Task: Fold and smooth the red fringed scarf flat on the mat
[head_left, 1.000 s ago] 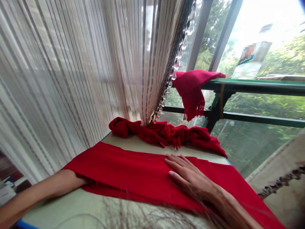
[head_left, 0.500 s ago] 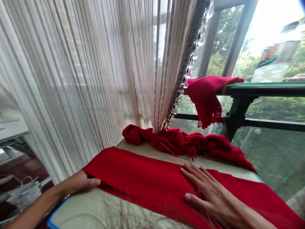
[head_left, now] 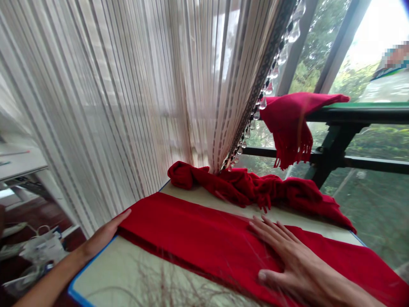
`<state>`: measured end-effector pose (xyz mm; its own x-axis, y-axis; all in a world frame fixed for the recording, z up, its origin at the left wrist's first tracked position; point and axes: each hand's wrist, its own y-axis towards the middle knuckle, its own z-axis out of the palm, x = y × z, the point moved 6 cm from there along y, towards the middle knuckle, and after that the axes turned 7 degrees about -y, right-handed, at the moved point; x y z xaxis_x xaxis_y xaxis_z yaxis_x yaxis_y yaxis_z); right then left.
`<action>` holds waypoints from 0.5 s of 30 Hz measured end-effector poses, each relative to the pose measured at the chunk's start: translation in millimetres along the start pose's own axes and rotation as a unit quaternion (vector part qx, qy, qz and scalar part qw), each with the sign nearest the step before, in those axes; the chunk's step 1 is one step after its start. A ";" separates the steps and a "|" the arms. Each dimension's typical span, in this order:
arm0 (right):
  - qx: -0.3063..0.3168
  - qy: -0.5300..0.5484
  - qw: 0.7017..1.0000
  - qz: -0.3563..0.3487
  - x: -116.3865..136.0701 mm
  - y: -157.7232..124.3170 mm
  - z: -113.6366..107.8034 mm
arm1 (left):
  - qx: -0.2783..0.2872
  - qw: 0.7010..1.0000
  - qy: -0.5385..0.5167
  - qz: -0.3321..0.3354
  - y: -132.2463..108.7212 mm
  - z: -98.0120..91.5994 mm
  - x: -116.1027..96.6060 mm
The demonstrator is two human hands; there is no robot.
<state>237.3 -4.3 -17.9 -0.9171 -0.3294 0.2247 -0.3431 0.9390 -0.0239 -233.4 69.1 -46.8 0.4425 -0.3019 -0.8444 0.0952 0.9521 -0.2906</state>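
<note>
A red scarf [head_left: 191, 226] lies flat in a long folded strip across the pale table [head_left: 128, 273]. At its left end, by the table's edge, my left hand [head_left: 105, 234] grips the cloth corner. One digit shows on top; the other fingers are hidden below the edge. My right hand [head_left: 290, 256] rests palm down on the middle of the scarf, fingers stretched and spread. Behind the strip lies a crumpled red scarf [head_left: 233, 187] with some fringe showing, apart from both hands.
Another fringed red scarf [head_left: 287, 119] hangs over the dark green window rail [head_left: 367, 113]. A sheer striped curtain [head_left: 128, 106] with a beaded trim falls behind the table. At left are a white desk [head_left: 22, 162] and bags [head_left: 41, 251] on the floor.
My left hand has slid from the scarf's near corner out to its left end, and the near edge there lies straighter. My right hand stays flat on the cloth. The view has shifted slightly left.
</note>
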 end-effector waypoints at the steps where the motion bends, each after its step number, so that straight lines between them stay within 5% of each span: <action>1: -0.002 0.005 1.000 -0.001 -0.7 0.3 -0.4 | 0.002 1.000 0.018 -0.005 0.1 -1.8 0.8; 15: 0.011 -0.019 1.000 0.008 -6.2 1.6 7.0 | 0.028 0.981 0.194 -0.008 -11.9 -8.4 -4.9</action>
<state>241.0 -1.4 -26.1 -0.9290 -0.3191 0.1877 -0.3333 0.9416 -0.0488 -244.3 58.8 -43.0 0.0687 -0.3023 -0.9507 0.1534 0.9449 -0.2893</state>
